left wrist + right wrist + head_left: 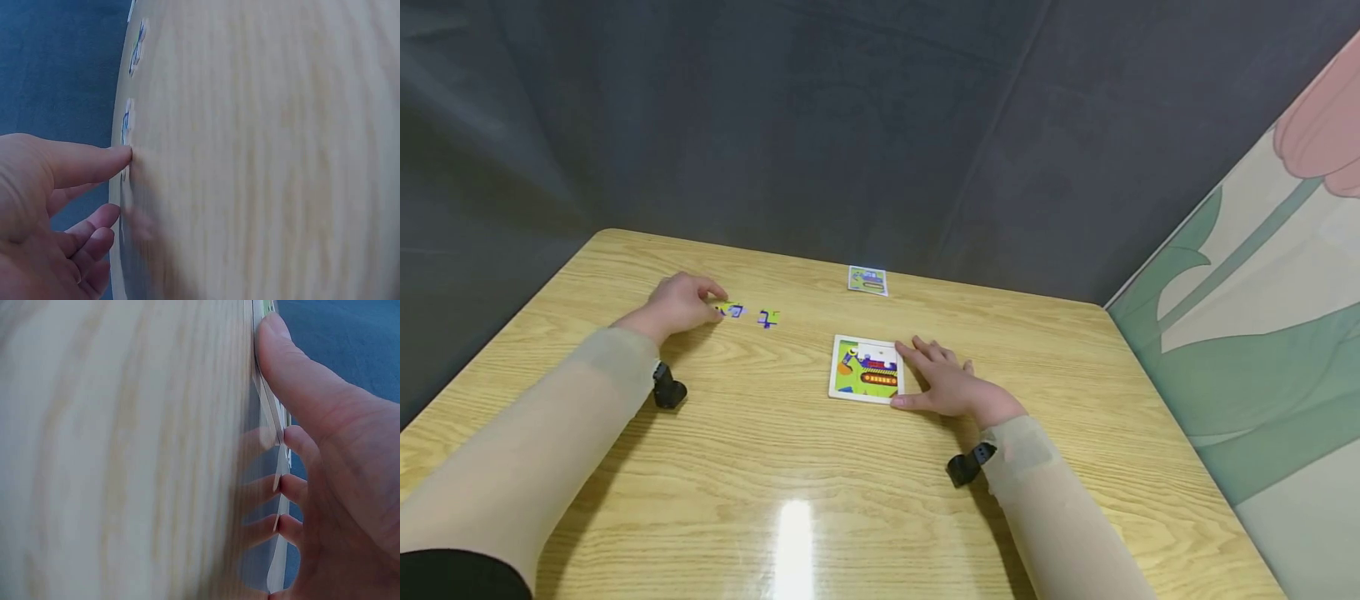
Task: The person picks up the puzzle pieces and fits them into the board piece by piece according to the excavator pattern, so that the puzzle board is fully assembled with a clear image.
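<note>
At the far left of the table, my left hand (681, 304) has its thumb and index finger at opposite edges of a jigsaw piece (732, 310), pinching its near end. In the left wrist view the thumb (119, 159) touches the piece's edge, low at the tabletop. A second jigsaw piece (768, 318) lies just to the right. My right hand (947, 385) is spread beside the white-framed puzzle board (832, 371), its thumb and fingertips on the right edge. The board shows a partly assembled excavator picture, with a pale bare area near its top.
A small picture card (868, 281) with a similar excavator lies near the table's (760, 433) back edge. A dark curtain (820, 133) hangs behind, and a flower-patterned panel (1262, 275) stands along the right side.
</note>
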Tool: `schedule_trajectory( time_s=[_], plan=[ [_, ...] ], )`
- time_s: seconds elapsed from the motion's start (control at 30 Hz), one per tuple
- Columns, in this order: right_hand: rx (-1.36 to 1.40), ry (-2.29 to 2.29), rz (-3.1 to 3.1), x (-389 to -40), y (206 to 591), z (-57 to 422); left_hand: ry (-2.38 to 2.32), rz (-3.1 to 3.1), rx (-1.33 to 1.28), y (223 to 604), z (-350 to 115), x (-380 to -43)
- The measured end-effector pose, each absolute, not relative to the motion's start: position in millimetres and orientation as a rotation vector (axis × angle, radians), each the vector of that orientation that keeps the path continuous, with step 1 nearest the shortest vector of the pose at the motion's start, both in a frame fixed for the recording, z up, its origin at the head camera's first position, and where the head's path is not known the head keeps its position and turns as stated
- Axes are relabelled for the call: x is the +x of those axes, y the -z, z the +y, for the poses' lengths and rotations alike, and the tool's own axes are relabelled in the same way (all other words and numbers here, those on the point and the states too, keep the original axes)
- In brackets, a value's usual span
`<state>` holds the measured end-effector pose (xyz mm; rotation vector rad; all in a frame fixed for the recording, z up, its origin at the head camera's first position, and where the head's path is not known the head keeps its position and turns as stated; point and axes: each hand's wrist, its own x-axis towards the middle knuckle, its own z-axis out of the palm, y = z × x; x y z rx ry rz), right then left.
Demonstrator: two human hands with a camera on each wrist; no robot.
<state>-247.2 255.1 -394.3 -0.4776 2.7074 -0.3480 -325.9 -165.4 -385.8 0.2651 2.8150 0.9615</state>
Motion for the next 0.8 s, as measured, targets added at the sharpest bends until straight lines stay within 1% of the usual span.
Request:
schedule_trajectory(
  time_s=[0.23, 0.6, 0.8],
  plan=[
    [-0.476, 0.353, 2.707, -247, 395, 254, -0.962, 2.832, 0.303, 387, -159, -325],
    [-0.487, 0.354, 2.718, -246, 394, 253, -1.138, 2.833, 0.283, 394, -155, -327],
    [-0.496, 0.353, 2.724, -247, 396, 253, -1.173, 2.885, 0.271, 391, -149, -327]
  ],
)
